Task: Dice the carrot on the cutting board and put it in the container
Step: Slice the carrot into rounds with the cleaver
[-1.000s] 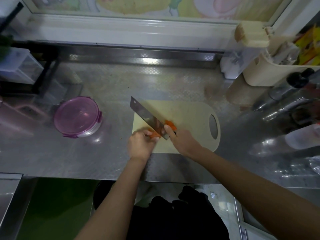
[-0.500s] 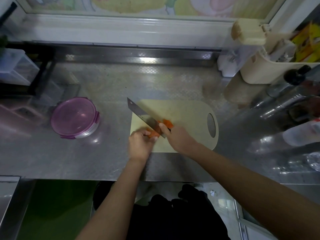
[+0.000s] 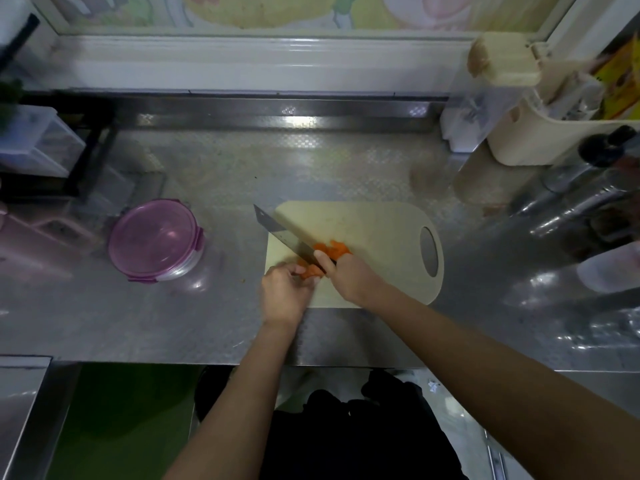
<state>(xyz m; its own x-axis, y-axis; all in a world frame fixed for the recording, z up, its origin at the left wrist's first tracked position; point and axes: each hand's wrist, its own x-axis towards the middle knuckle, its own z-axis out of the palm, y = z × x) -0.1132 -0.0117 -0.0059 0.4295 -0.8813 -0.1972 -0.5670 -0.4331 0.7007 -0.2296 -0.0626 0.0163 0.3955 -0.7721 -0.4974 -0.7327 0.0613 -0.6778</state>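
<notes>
A beige cutting board (image 3: 381, 233) with a handle hole lies on the steel counter. Orange carrot (image 3: 310, 271) sits at its near left part, with cut pieces (image 3: 337, 250) just right of the blade. My right hand (image 3: 349, 277) grips the handle of a cleaver (image 3: 282, 233) whose blade slants up to the left and stands on the carrot. My left hand (image 3: 285, 292) holds the uncut carrot end with curled fingers, right beside the blade. A round container (image 3: 154, 239) with a purple lid on it stands on the counter to the left of the board.
Cream tubs and a clear canister (image 3: 540, 126) crowd the back right, with bottles (image 3: 595, 188) and shiny items along the right side. A black rack with clear boxes (image 3: 41, 147) stands at the back left. The counter's front edge (image 3: 242, 362) runs just below my wrists.
The cleaver has shifted slightly left along the carrot, and my left hand has edged back with it. A few more cut pieces lie to the right of the blade.
</notes>
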